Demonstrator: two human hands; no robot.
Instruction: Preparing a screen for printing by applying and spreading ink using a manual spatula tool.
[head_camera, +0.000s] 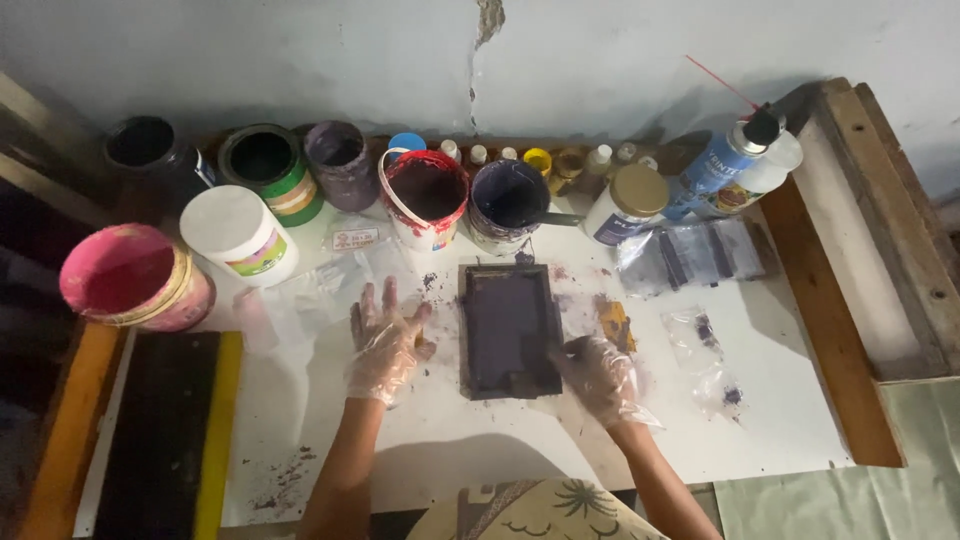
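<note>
In the middle of the white worktop lies the small dark printing frame, its screen coated with purple ink, and both my hands sit at its sides in thin clear gloves. My right hand curls over the frame's lower right corner, fingers closed on the edge and pinning it. My left hand lies flat and spread on the worktop just left of the frame, holding nothing, close to it but not touching as far as I can see.

To do this well, I judge I should keep the frame pressed square and steady, bear down evenly at the corner so it does not skate on the smeared surface, and keep my gloved fingers off the inked screen.

Behind the frame stand open tubs: one with dark red ink and one with purple ink, the purple nearly touching the frame's top edge, so there is little room to slide it away from me. A yellow-stained scrap lies just right of my right hand, and clear plastic bags lie further right. A pink bucket and a white lidded jar stand to the left, well apart, with a spray can at the back right.
</note>
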